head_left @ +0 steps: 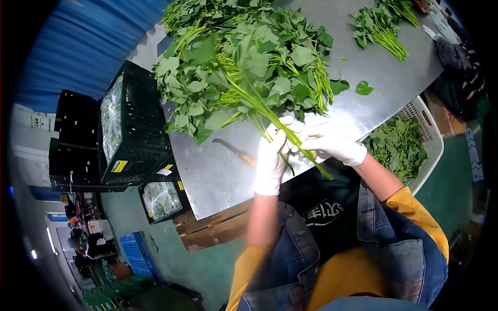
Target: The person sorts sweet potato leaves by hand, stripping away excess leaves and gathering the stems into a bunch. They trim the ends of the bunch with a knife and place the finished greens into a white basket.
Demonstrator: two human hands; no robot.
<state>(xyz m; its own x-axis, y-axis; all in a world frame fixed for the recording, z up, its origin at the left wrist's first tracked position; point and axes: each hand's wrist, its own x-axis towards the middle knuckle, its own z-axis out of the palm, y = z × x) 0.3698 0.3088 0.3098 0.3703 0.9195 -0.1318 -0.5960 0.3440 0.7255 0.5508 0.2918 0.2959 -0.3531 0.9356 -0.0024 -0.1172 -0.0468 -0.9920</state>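
I have a slim bunch of long green stems [259, 105] between my left hand [274, 147] and my right hand [332, 141], its smooth stalks gathered loosely side by side. It slants across my front, the leafy end up and to the left over the heaped greens [181, 93], its leaves slightly blurred. The bare ends point down and right, past the tabletop's [207, 171] near edge; one darker tip curves away below my fingers.

- Pretty easy passing over bare worktop [386, 78] between the leafy heap [244, 67] and far-right bunch [385, 37], bar one loose leaf [364, 87]
- Blocked straight ahead by said heap
- Tighter at near left, thanks to a curved knife [237, 151]
- Hemmed in off the right edge by a white basket [434, 136]
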